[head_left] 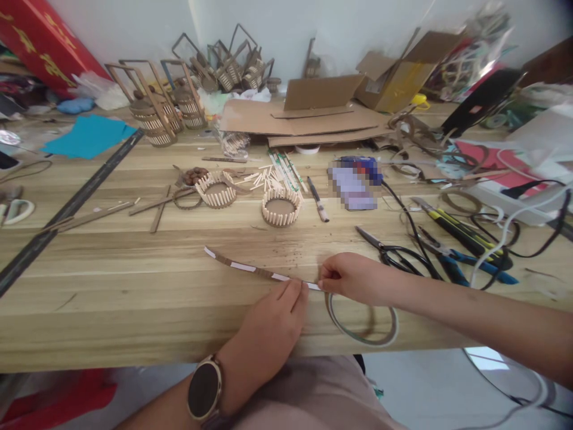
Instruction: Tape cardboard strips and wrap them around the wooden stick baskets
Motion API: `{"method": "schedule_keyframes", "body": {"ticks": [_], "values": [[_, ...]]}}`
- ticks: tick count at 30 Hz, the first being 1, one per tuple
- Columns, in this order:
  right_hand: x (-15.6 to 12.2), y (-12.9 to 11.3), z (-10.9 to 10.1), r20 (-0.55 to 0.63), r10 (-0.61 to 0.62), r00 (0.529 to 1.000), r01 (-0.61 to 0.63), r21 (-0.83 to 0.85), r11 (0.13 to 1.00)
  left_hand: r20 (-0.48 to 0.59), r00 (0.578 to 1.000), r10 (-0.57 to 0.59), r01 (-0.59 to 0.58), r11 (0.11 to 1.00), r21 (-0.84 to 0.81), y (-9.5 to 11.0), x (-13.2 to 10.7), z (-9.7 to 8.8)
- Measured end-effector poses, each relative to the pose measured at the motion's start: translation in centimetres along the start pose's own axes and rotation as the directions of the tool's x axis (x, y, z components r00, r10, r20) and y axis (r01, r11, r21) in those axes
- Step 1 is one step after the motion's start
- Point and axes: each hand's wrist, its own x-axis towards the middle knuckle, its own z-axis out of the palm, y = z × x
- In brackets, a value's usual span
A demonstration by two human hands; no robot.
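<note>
A thin brown strip (250, 269) with white tape patches lies curved on the wooden table (134, 298) near its front edge. My left hand (273, 328), a watch on its wrist, presses two fingertips on the strip's right part. My right hand (353, 278) pinches the strip's right end, where the tape runs off a thin tape roll (363, 337) lying flat under that hand.
Two small stick baskets (281, 208) (216, 190) and loose sticks sit mid-table. Black scissors (394, 254), pliers (461, 236) and cables lie to the right. Cardboard sheets (304, 116), a long black ruler (67, 209), blue paper (87, 136) and finished baskets (156, 113) fill the back.
</note>
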Motion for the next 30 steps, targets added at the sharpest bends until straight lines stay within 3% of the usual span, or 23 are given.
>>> {"method": "schedule_keyframes", "body": {"ticks": [9,15,21,30], "values": [[0.2,-0.4,0.0,-0.011,0.012,1.000,-0.013,-0.057,0.998,0.120,0.993,0.016,-0.021,0.999,0.039,0.3,0.6,-0.1],[0.3,-0.1,0.2,-0.020,0.003,1.000,-0.005,-0.061,0.998,0.092,0.996,0.015,-0.018,0.999,0.041,0.5,0.7,0.0],[-0.2,0.1,-0.2,-0.005,-0.008,1.000,0.008,-0.017,1.000,0.157,0.987,-0.019,0.018,1.000,0.008,0.5,1.2,-0.6],[-0.8,-0.3,-0.5,0.014,0.021,1.000,-0.021,0.008,1.000,0.153,0.988,-0.004,0.004,1.000,0.000,0.3,1.2,-0.6]]}}
